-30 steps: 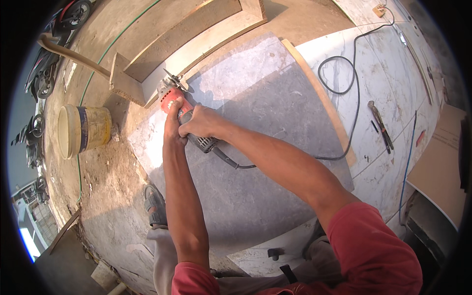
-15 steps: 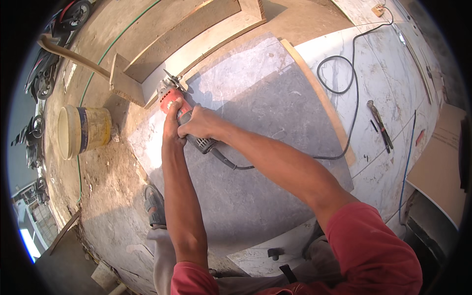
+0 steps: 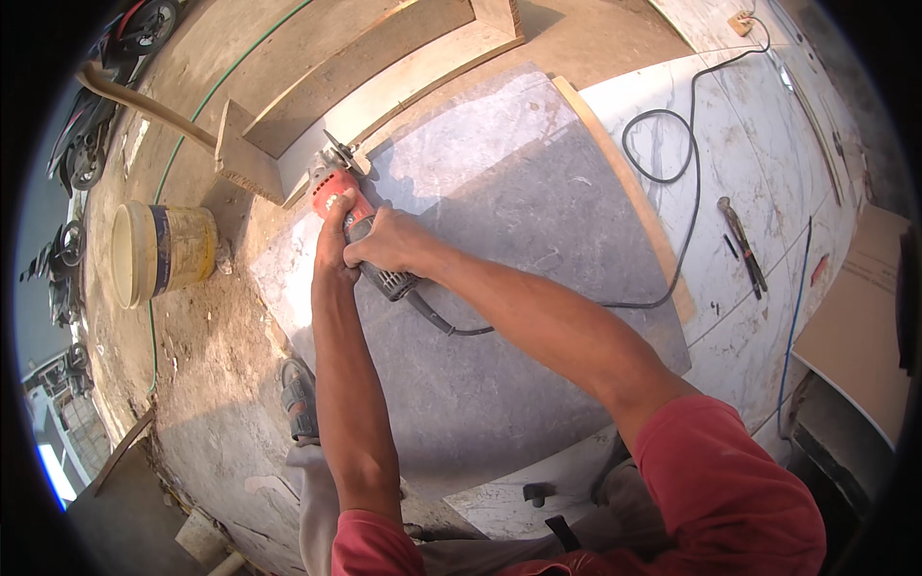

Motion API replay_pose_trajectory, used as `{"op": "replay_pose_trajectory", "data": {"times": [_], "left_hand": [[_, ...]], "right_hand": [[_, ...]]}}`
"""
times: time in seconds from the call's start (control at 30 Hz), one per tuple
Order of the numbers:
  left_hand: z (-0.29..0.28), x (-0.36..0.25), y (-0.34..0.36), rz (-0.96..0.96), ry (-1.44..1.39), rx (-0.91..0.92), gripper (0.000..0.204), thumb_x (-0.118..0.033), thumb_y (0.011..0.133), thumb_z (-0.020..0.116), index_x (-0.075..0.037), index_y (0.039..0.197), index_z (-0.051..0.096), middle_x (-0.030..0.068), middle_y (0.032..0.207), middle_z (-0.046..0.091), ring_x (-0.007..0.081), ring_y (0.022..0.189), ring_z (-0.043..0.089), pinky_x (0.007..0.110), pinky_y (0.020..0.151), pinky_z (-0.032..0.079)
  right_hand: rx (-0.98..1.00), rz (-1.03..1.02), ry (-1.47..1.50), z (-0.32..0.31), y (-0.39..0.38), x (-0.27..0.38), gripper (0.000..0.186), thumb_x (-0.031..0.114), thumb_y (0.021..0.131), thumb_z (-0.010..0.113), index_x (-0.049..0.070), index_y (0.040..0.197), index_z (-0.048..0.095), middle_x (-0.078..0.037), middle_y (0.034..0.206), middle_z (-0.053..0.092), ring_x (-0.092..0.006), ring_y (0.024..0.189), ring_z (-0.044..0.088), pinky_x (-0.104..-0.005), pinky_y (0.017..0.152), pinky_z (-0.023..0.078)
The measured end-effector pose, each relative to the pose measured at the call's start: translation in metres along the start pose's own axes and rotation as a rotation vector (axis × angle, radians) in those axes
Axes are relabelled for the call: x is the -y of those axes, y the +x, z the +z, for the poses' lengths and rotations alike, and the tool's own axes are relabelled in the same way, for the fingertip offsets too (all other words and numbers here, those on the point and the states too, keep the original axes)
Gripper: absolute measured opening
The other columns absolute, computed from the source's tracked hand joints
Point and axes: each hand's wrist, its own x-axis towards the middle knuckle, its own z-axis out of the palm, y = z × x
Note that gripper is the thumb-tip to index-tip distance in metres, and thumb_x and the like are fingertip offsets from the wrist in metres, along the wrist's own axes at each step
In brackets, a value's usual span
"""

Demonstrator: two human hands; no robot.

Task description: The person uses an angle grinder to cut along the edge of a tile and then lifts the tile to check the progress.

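Left hand (image 3: 332,228): closed around the red body of an angle grinder (image 3: 331,182). Right hand (image 3: 394,240): gripping its dark rear housing. Grinder: at the far-left edge of a grey slab (image 3: 480,403), disc (image 3: 343,152) near that edge. Cable (image 3: 471,332): across the slab, past its right edge, looped on white tiles (image 3: 759,173). Wooden strip (image 3: 629,182): along the right edge. Yellow bucket (image 3: 182,254): off the left corner.

the grinder (image 3: 333,184) pairs red and black plastic with a dull metal head (image 3: 320,166). the grey slab (image 3: 499,384) looks matt and stone-like — mottled. white floor tiles (image 3: 730,144) are smooth, the wooden frame (image 3: 360,72) rough-edged, the bucket (image 3: 187,250) smudged plastic, the right sleeve (image 3: 725,470) matt red cloth.
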Motion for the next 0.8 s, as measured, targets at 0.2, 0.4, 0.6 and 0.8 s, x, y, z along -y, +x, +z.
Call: {"op": "replay_pose_trajectory", "data": {"times": [0.2, 0.4, 0.6, 0.8], "left_hand": [[-0.001, -0.003, -0.001, 0.018, -0.021, 0.046, 0.037, -0.032, 0.088, 0.071, -0.007, 0.11, 0.057, 0.0076, 0.089, 0.066, 0.019, 0.073, 0.066, 0.034, 0.066, 0.056], [0.006, 0.002, 0.0, 0.035, -0.048, -0.012, 0.037, -0.032, 0.087, 0.072, -0.007, 0.11, 0.057, 0.0071, 0.088, 0.065, 0.0187, 0.074, 0.065, 0.034, 0.068, 0.055], [0.014, 0.005, -0.001, 0.055, -0.066, -0.048, 0.034, -0.032, 0.087, 0.072, -0.008, 0.107, 0.058, 0.0062, 0.086, 0.065, 0.018, 0.072, 0.065, 0.033, 0.065, 0.053], [0.019, 0.008, 0.001, 0.062, -0.044, -0.059, 0.035, -0.038, 0.086, 0.071, -0.011, 0.104, 0.058, 0.006, 0.081, 0.065, 0.0188, 0.067, 0.065, 0.034, 0.061, 0.054]], "right_hand": [[-0.054, 0.003, 0.017, 0.008, -0.001, -0.001, 0.077, 0.034, 0.056, 0.077, -0.018, 0.109, 0.057, -0.027, 0.098, 0.068, -0.0337, 0.088, 0.068, -0.0365, 0.076, 0.055], [-0.03, 0.001, -0.03, 0.003, 0.008, -0.007, 0.077, 0.035, 0.056, 0.077, -0.017, 0.109, 0.057, -0.025, 0.097, 0.068, -0.0322, 0.089, 0.068, -0.0355, 0.077, 0.054], [-0.058, -0.009, -0.086, -0.005, 0.011, -0.009, 0.063, 0.035, 0.054, 0.077, -0.01, 0.098, 0.068, -0.026, 0.097, 0.07, -0.0329, 0.087, 0.071, -0.0372, 0.076, 0.057], [0.003, 0.002, -0.083, -0.009, 0.014, -0.012, 0.061, 0.034, 0.053, 0.077, -0.01, 0.094, 0.069, -0.025, 0.094, 0.071, -0.0332, 0.084, 0.071, -0.0364, 0.074, 0.056]]}}
